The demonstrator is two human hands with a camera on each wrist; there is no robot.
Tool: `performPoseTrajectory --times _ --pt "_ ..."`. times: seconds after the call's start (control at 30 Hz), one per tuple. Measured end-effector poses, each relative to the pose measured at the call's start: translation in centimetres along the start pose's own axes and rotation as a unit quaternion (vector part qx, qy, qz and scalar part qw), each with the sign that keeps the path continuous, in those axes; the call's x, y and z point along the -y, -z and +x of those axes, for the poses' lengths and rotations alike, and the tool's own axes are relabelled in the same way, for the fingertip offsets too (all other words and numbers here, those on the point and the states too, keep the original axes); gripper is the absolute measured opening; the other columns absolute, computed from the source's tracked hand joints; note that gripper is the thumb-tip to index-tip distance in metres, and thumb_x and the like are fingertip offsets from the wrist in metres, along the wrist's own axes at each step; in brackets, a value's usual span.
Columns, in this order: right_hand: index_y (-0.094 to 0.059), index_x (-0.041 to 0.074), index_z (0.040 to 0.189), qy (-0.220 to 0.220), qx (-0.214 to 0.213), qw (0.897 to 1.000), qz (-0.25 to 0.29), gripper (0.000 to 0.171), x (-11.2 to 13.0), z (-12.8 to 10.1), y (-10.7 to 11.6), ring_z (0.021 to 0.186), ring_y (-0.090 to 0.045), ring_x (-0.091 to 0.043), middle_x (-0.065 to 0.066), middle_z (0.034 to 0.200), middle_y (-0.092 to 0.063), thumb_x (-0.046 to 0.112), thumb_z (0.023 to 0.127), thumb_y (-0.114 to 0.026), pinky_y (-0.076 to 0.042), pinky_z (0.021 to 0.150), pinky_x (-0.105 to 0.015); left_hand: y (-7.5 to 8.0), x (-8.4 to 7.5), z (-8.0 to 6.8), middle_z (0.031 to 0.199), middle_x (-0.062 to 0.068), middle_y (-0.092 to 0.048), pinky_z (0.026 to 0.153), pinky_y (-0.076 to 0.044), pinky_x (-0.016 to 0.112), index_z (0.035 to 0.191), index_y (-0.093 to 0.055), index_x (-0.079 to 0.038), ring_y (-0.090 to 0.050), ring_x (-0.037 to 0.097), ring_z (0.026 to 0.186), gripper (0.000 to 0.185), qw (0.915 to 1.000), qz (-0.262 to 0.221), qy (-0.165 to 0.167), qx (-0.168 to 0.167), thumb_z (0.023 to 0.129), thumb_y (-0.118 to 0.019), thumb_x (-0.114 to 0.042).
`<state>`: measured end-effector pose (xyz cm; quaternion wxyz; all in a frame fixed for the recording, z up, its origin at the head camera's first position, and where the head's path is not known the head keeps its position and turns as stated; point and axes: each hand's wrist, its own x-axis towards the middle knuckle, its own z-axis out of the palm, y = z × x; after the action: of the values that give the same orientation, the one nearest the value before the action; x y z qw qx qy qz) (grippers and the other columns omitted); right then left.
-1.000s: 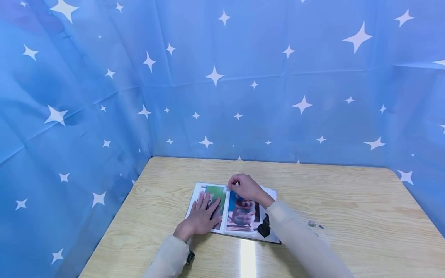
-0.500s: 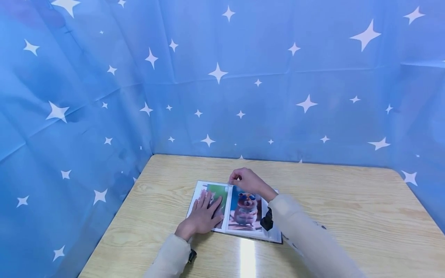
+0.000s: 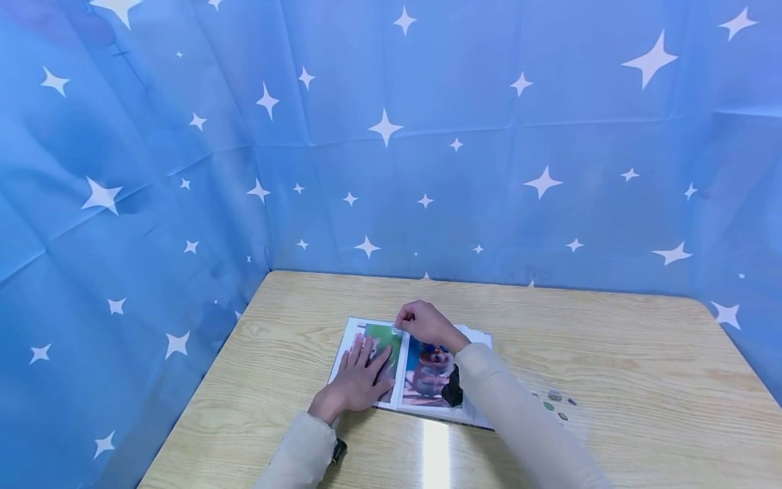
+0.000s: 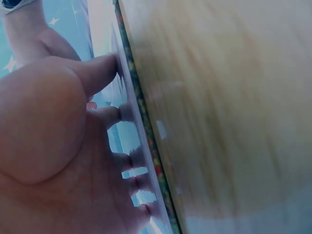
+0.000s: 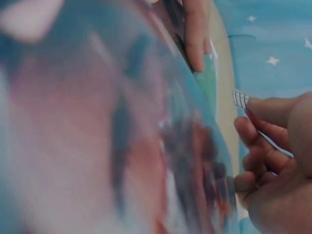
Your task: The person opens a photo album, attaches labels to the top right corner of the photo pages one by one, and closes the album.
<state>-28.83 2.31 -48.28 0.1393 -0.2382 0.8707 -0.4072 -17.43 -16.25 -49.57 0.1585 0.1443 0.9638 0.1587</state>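
An open photo album (image 3: 347, 337) lies on the table, a photo with a green background (image 3: 382, 333) on its left page and a hamster photo (image 3: 425, 378) on its right. My left hand (image 3: 353, 386) rests with spread, straight fingers on the left page, partly covering its photo. In the left wrist view its fingertips meet the page above the album's patterned edge (image 4: 142, 114). Between thumb and forefinger, my right hand (image 3: 430, 324) pinches a small sticker with a white grid pattern (image 5: 240, 99). That hand is over the top of the album, near the fold; its forearm crosses the right page.
On the wooden table (image 3: 293, 319), right of the album, lies a clear sheet with several small stickers (image 3: 554, 395), partly behind the right sleeve (image 3: 519, 407). A blue star-patterned curtain (image 3: 458, 224) hangs behind the table and along its left side.
My right hand shifts slightly left and down, from the fold toward the left page's top right corner, still pinching the sticker. More of the sticker sheet shows. The left hand stays put.
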Motion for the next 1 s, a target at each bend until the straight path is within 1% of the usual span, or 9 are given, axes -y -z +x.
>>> performPoseTrajectory --times 0.17,0.33,0.6,0.83,0.9,1.0 --pt "-0.073 0.009 0.09 -0.005 -0.013 1.0 -0.017 0.015 -0.6 0.3 -0.7 0.066 -0.055 -0.013 -0.001 0.084 -0.069 0.011 0.098 -0.06 -0.047 0.065 -0.029 -0.1 0.0 -0.1 0.165 0.022 -0.003 0.119 -0.01 0.062 0.158 -0.026 -0.016 0.004 0.041 0.151 0.063 1.0 0.0 0.002 -0.001 0.104 -0.04 -0.047" --pt "-0.072 0.011 0.087 -0.022 -0.024 0.999 -0.041 0.015 -0.7 0.4 -1.0 0.069 -0.057 -0.012 0.002 0.083 -0.068 0.01 0.097 -0.062 -0.05 0.068 -0.03 0.0 0.0 0.0 0.164 0.022 -0.004 0.119 -0.01 0.063 0.158 -0.027 -0.016 0.003 0.042 0.151 0.063 1.0 -0.002 -0.002 -0.004 0.105 -0.04 -0.046" --pt "-0.072 0.01 0.084 -0.011 -0.029 0.996 -0.079 0.015 -0.9 0.3 -1.5 0.069 -0.056 -0.011 0.002 0.082 -0.067 0.007 0.096 -0.062 -0.051 0.068 -0.031 0.1 -0.1 -0.1 0.164 0.023 -0.006 0.119 -0.011 0.062 0.158 -0.028 -0.014 0.001 0.041 0.151 0.063 1.0 -0.003 0.0 -0.004 0.104 -0.042 -0.044" --pt "-0.072 0.011 0.083 -0.011 -0.036 0.995 -0.09 0.014 -0.9 0.3 -1.6 0.072 -0.057 -0.012 0.0 0.084 -0.067 0.008 0.094 -0.064 -0.052 0.071 -0.033 0.1 -0.1 -0.1 0.164 0.022 -0.006 0.119 -0.011 0.062 0.158 -0.028 -0.015 0.002 0.041 0.151 0.063 1.0 0.002 0.001 -0.004 0.104 -0.042 -0.045" --pt "-0.072 0.012 0.082 -0.012 -0.037 0.995 -0.091 0.015 -0.9 0.4 -1.7 0.071 -0.056 -0.011 0.001 0.083 -0.066 0.007 0.094 -0.064 -0.052 0.07 -0.032 0.1 -0.1 -0.1 0.164 0.022 -0.006 0.119 -0.011 0.062 0.158 -0.028 -0.015 0.001 0.041 0.151 0.063 1.0 0.002 0.002 -0.004 0.104 -0.042 -0.046" --pt "-0.071 0.012 0.08 -0.014 -0.04 0.995 -0.09 0.013 -0.9 0.4 -1.8 0.069 -0.056 -0.011 0.002 0.08 -0.065 0.008 0.092 -0.068 -0.051 0.068 -0.032 0.1 0.0 -0.2 0.164 0.022 -0.006 0.119 -0.011 0.062 0.158 -0.028 -0.015 0.001 0.041 0.151 0.063 1.0 0.002 0.002 -0.005 0.104 -0.042 -0.046"
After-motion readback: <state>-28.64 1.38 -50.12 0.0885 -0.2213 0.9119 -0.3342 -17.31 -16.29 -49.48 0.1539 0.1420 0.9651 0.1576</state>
